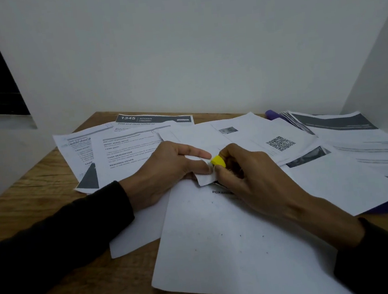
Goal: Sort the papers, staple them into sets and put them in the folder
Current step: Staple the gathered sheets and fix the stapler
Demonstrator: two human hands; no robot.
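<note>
We are pinching the corner (pixel 204 178) with our left hand (pixel 166 169); right hand (pixel 246 172), at three o'clock, is gripping the stapler (pixel 218 161) — squeeze squarely.

Small yellow stapler (pixel 218 161) largely concealed by the right hand (pixel 250 172); purple plastic folder (pixel 271 114) mostly buried beneath white printed papers (pixel 334 175).

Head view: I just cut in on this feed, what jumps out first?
The small yellow stapler at the centre, gripped in the right hand and set on the folded corner of the white sheets that the left hand pinches. Around them, loose printed papers fan across the wooden table, one with a QR code just right of the hands. A purple folder peeks out under the far right pile.
</note>
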